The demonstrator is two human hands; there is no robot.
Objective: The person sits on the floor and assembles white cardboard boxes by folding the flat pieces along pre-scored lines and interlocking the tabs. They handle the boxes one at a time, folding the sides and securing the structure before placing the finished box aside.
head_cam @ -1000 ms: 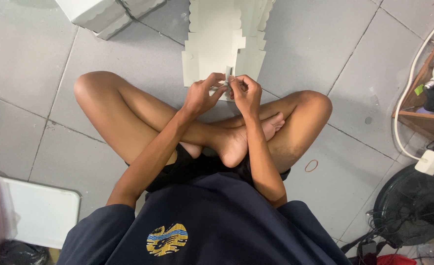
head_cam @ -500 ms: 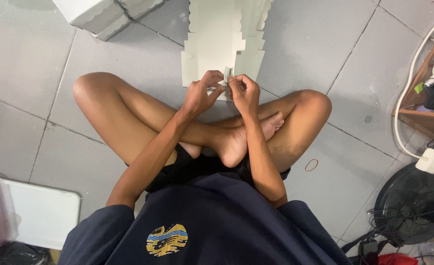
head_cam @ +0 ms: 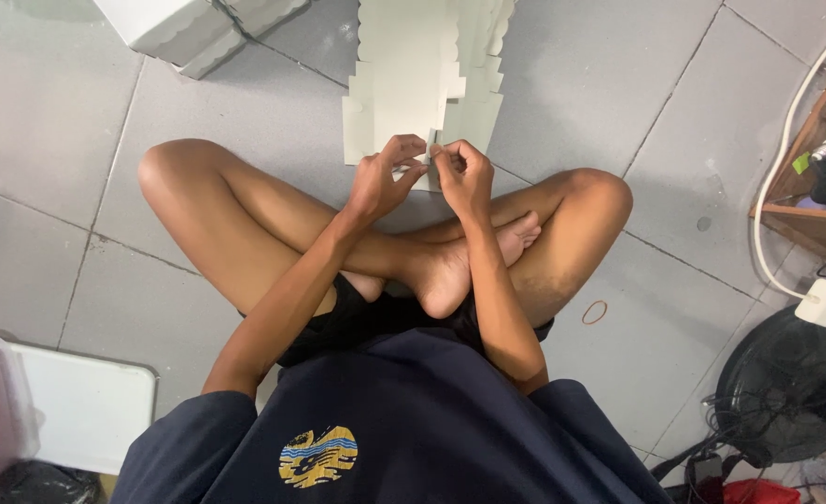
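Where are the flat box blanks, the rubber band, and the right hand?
flat box blanks [head_cam: 403, 103], head view, bare top sheet.
rubber band [head_cam: 595, 312], head view, its rim on the floor.
right hand [head_cam: 466, 177], head view, back of hand.

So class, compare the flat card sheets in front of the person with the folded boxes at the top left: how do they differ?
The card sheets lie flat on the floor in an overlapping stack; the boxes are folded up into solid shapes. The left hand and right hand pinch the near edge of the card sheets; the boxes lie apart, untouched. Both are pale with scalloped edges.
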